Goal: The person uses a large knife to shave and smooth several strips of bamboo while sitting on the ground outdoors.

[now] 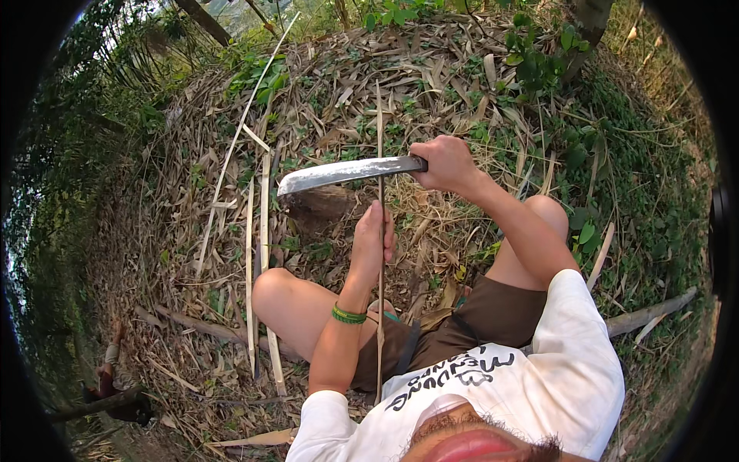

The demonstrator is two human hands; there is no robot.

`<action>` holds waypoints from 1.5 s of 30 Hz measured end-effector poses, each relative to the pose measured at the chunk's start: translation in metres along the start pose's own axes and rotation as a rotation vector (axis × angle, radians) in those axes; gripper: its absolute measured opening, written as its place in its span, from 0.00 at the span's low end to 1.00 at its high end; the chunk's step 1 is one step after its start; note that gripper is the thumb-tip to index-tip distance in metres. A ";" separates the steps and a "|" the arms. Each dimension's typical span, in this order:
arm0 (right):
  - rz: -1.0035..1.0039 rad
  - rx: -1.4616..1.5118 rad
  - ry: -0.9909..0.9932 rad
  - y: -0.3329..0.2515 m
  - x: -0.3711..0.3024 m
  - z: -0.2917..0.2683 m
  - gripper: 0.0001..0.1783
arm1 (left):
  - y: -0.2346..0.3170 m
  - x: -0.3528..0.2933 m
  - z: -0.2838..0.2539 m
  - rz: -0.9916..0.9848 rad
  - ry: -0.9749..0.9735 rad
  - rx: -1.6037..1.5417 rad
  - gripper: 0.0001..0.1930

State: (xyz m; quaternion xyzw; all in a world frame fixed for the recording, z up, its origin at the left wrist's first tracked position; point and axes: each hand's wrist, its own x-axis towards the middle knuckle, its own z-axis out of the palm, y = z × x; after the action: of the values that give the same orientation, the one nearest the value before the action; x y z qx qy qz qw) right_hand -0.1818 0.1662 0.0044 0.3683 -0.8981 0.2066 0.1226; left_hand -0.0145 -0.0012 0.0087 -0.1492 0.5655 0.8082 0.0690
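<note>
My right hand [446, 164] is closed around the dark handle of a machete [346, 172]. Its long, slightly curved blade points left and crosses a thin bamboo strip [380, 127], seeming to touch it. That strip runs straight away from my lap, nearly upright in the picture. Below the blade, my left hand [371, 240] grips the strip with the thumb pointing up along it. A short, weathered block of wood [319, 208] lies on the ground just behind the blade's broad end and partly hidden by it.
Several pale bamboo strips [265, 254] lie left of my bent left knee. Dry leaves [339, 100] cover the ground. A branch [204, 325] lies at the left, another pole [650, 312] at the right. A tree trunk [589, 35] stands at the far right.
</note>
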 end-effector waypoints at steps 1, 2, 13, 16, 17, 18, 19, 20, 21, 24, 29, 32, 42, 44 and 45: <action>0.003 -0.026 -0.013 -0.003 0.000 -0.001 0.12 | 0.000 0.001 -0.001 0.005 0.007 0.003 0.24; 0.006 -0.051 -0.027 -0.006 0.000 -0.003 0.12 | -0.001 0.003 -0.002 0.010 0.015 0.005 0.24; 0.161 0.113 0.027 0.021 0.007 -0.008 0.15 | -0.009 -0.008 0.004 0.026 0.038 0.203 0.22; 0.021 0.066 -0.008 0.010 0.000 0.002 0.15 | -0.007 -0.006 0.007 0.021 0.078 0.279 0.22; 0.030 0.073 -0.026 0.012 -0.003 0.007 0.15 | -0.009 -0.008 0.008 0.008 0.079 0.280 0.21; 0.029 0.079 -0.036 0.014 -0.001 0.009 0.15 | -0.009 -0.007 0.009 0.007 0.085 0.282 0.21; 0.027 0.085 -0.046 0.015 0.001 0.012 0.15 | -0.008 -0.006 0.010 0.007 0.091 0.283 0.21; -0.003 0.120 0.010 0.016 -0.001 0.013 0.08 | -0.007 -0.006 0.010 0.013 0.088 0.295 0.21; -0.015 0.118 0.021 0.020 -0.001 0.014 0.08 | -0.008 -0.006 0.010 0.015 0.084 0.303 0.21; -0.053 0.113 0.047 0.028 0.001 0.014 0.08 | -0.007 -0.009 0.013 0.018 0.069 0.308 0.22; -0.058 0.094 0.021 0.038 0.004 0.016 0.08 | -0.008 -0.009 0.011 0.007 0.035 0.241 0.22; 0.100 0.105 0.047 0.058 0.009 0.012 0.12 | -0.010 -0.016 0.010 0.015 0.008 0.180 0.21; 0.145 0.195 0.093 0.020 -0.006 -0.040 0.13 | -0.014 -0.032 0.001 0.037 -0.008 0.120 0.20; 0.010 0.170 0.071 -0.005 -0.010 -0.032 0.12 | -0.017 -0.035 -0.002 0.065 -0.037 0.109 0.19; -0.060 0.148 0.050 -0.010 -0.011 -0.031 0.12 | -0.017 -0.035 -0.001 0.069 -0.036 0.123 0.19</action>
State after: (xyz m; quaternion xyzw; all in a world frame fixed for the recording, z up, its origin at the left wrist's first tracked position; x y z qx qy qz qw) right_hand -0.1647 0.1809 0.0307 0.3980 -0.8655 0.2777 0.1239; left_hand 0.0239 0.0063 0.0045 -0.1108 0.6175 0.7763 0.0604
